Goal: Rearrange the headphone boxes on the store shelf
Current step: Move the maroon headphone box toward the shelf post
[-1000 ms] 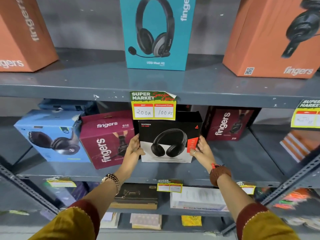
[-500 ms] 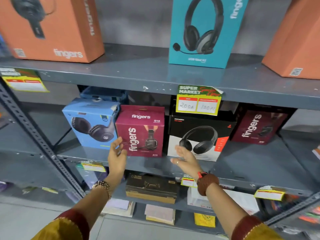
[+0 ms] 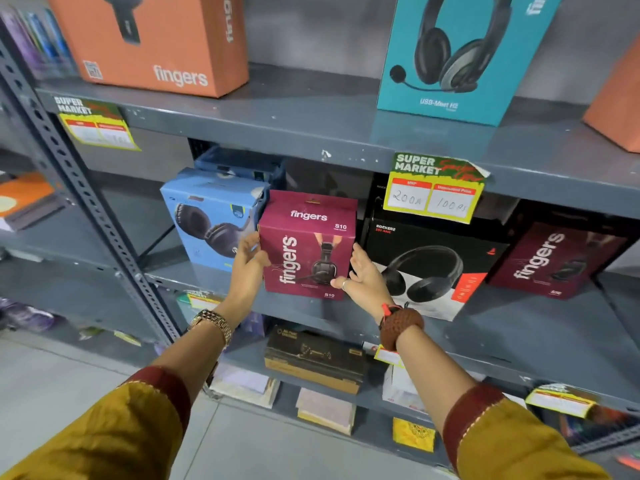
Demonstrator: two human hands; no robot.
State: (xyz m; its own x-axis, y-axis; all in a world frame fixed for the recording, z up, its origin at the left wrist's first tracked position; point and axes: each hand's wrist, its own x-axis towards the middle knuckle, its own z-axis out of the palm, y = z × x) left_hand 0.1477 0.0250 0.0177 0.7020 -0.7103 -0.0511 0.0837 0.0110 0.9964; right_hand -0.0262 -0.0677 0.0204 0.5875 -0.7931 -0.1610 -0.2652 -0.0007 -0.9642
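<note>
A maroon "fingers" headphone box (image 3: pixel 306 244) stands on the middle shelf (image 3: pixel 519 327). My left hand (image 3: pixel 250 261) presses its left side and my right hand (image 3: pixel 363 275) presses its right side, so both hands clasp it. A light blue headphone box (image 3: pixel 211 216) stands just to its left, touching my left fingers. To its right sits a black-and-white headphone box (image 3: pixel 433 265), then a second maroon box (image 3: pixel 550 261) farther back.
The top shelf (image 3: pixel 311 123) carries an orange box (image 3: pixel 156 43), a teal headset box (image 3: pixel 457 53) and another orange box (image 3: pixel 616 109). Price tags (image 3: pixel 434 192) hang from shelf edges. A slotted upright (image 3: pixel 69 174) stands at left. Flat boxes (image 3: pixel 315 362) fill the lower shelf.
My hands left the black-and-white box, swung left while open, and now clasp the maroon box on both sides. The view shifted left.
</note>
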